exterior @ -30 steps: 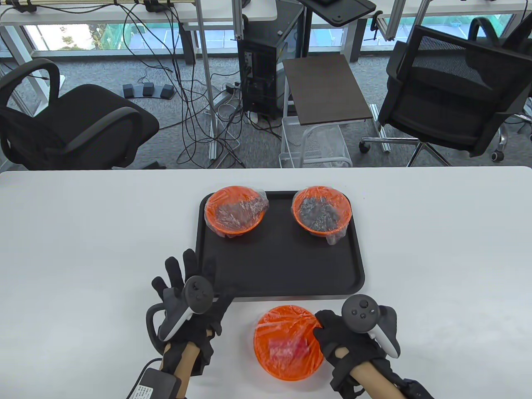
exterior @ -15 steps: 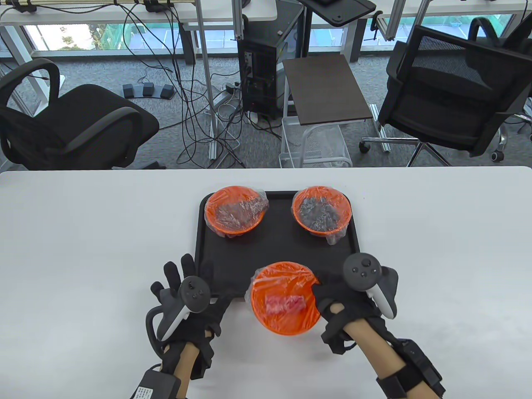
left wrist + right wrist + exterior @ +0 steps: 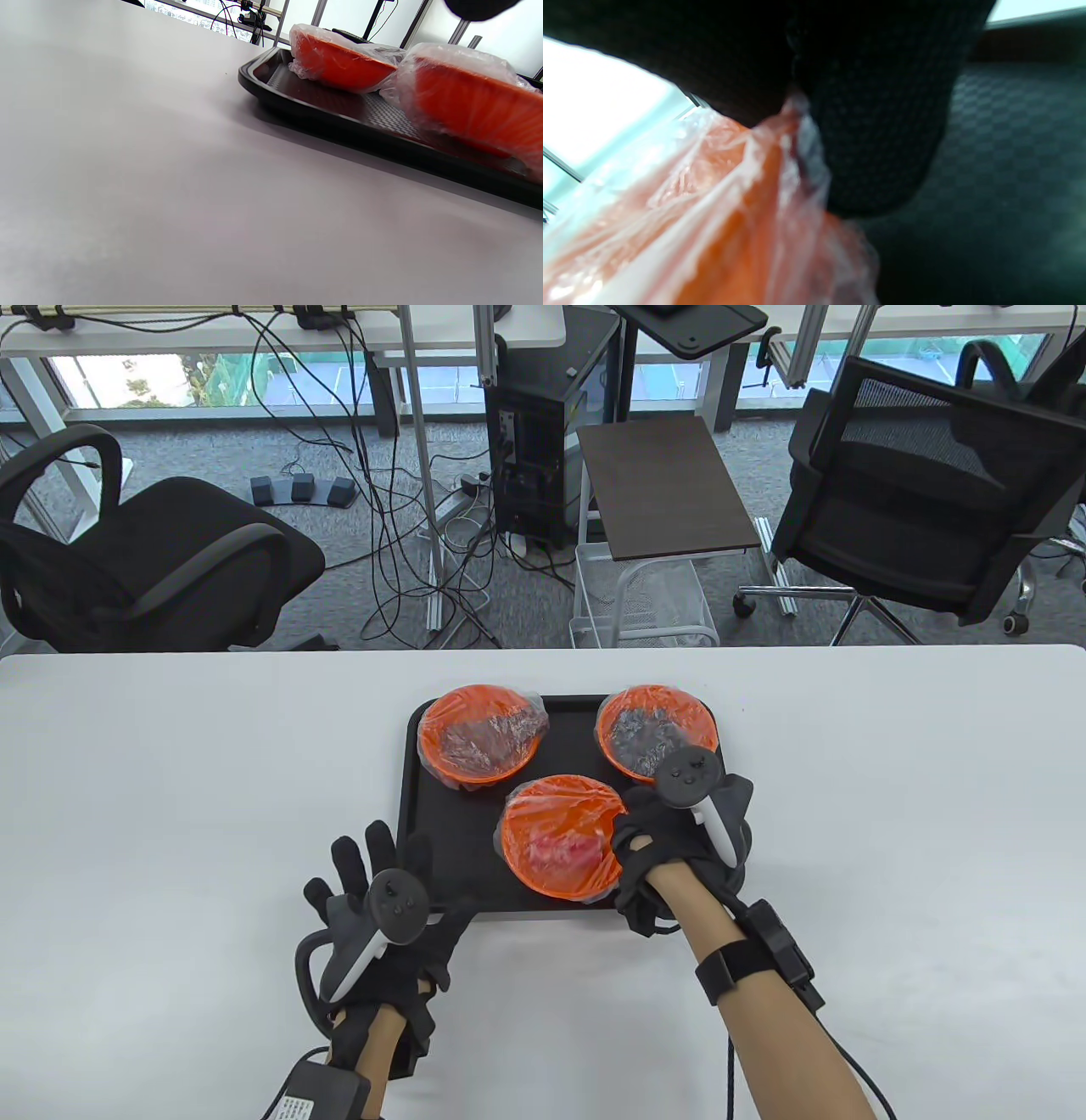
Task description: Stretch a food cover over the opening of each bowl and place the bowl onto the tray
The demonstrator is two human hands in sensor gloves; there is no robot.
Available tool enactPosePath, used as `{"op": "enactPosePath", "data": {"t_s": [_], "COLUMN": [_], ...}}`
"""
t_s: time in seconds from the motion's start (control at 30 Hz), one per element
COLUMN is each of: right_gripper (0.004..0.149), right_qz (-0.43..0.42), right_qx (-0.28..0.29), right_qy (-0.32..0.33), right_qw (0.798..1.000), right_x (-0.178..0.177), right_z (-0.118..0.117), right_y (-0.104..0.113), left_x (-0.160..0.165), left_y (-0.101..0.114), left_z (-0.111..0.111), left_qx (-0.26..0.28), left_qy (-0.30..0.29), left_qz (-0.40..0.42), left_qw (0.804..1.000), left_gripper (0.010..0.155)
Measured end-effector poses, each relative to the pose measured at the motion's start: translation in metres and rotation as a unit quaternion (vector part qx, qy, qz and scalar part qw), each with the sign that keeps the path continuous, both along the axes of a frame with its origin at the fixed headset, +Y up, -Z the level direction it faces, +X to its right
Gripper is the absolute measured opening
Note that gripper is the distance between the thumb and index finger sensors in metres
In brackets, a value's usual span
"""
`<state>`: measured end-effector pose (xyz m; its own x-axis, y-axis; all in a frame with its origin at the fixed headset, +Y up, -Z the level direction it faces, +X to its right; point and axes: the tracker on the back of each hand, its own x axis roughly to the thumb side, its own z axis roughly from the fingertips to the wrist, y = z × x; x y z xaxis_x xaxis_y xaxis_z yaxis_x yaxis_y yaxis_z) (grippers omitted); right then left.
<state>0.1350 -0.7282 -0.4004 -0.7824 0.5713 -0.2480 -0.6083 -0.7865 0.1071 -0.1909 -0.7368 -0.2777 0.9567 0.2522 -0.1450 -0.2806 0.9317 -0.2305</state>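
Note:
An orange bowl (image 3: 556,836) with red food under a clear plastic cover sits over the near half of the black tray (image 3: 450,865). My right hand (image 3: 632,836) grips its right rim; in the right wrist view a gloved finger (image 3: 878,140) pinches the covered rim (image 3: 725,220) above the tray floor. Two more covered orange bowls stand at the tray's back, one left (image 3: 481,735) and one right (image 3: 652,727). My left hand (image 3: 373,891) lies flat on the table with fingers spread, at the tray's near left corner, holding nothing. The left wrist view shows the tray edge (image 3: 339,123) and two covered bowls (image 3: 339,63).
The white table (image 3: 170,814) stretches wide on both sides of the tray. Beyond its far edge are office chairs (image 3: 916,500), a small brown side table (image 3: 662,487), a wire basket and floor cables.
My right hand carried the covered bowl with red food from the table in front of the tray up onto the tray's near half. My left hand barely moved.

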Motion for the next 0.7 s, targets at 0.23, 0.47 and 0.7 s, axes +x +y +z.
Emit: {"op": "enactPosePath", "data": {"t_s": [0.23, 0.47, 0.7], "right_gripper": [0.052, 0.061, 0.068], "right_qz": [-0.005, -0.051, 0.008], "right_qx": [-0.013, -0.028, 0.052], "right_qy": [-0.013, -0.023, -0.004], "right_qw": [1.0, 0.998, 0.999], "right_x": [0.002, 0.01, 0.034], "right_z": [-0.006, -0.001, 0.026], "right_y": [-0.01, -0.015, 0.036], "left_x": [0.002, 0.001, 0.003], "left_y": [-0.001, 0.0, -0.001], "left_z": [0.0, 0.0, 0.0], "left_qx": [-0.006, -0.011, -0.014], "left_qy": [-0.003, -0.002, -0.007], "left_qz": [-0.004, 0.0, -0.006], "left_qw": [1.0, 1.0, 1.0], "left_gripper": [0.091, 0.09, 0.09]}}
